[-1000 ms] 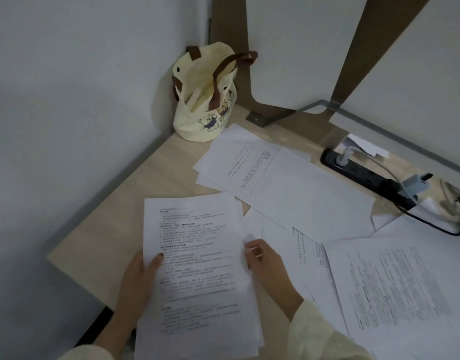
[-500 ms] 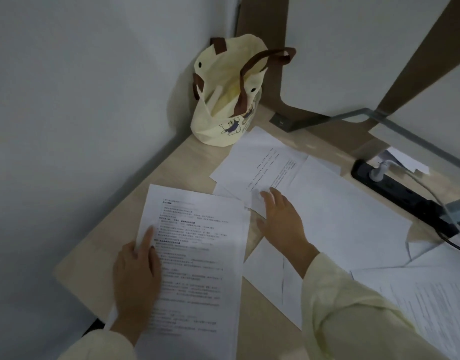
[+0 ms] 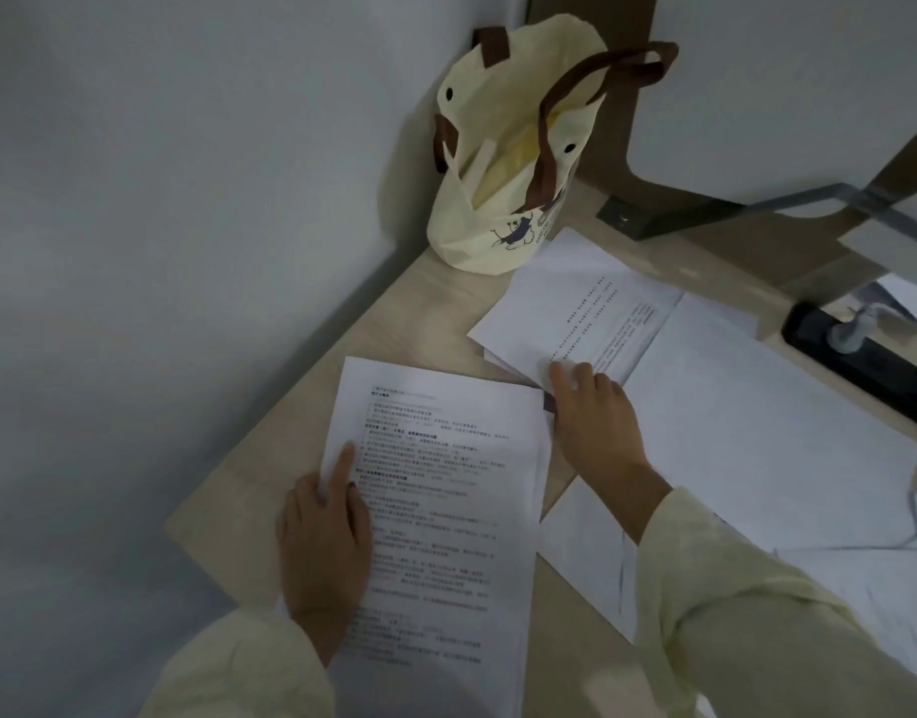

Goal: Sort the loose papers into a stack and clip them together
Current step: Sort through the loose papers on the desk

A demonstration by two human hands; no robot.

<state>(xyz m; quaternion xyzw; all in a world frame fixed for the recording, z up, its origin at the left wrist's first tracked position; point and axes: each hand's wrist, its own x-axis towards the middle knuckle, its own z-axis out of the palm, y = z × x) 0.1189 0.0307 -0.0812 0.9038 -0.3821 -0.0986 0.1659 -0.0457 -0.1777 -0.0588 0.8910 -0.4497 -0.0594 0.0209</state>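
White stack (image 3: 446, 510) under left hand (image 3: 324, 546), right hand (image 3: 596, 427) touching sheet (image 3: 565, 313)

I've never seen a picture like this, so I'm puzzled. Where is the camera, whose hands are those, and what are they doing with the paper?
No machine here: these are a person's two bare hands. The camera sits on their head and looks down. The left hand rests flat on a stack of printed papers on a wooden desk. The right hand reaches out and presses on a loose printed sheet further back. More loose sheets lie to the right. A cream tote bag stands in the corner; a black power strip lies at the right edge. Neither hand holds anything.
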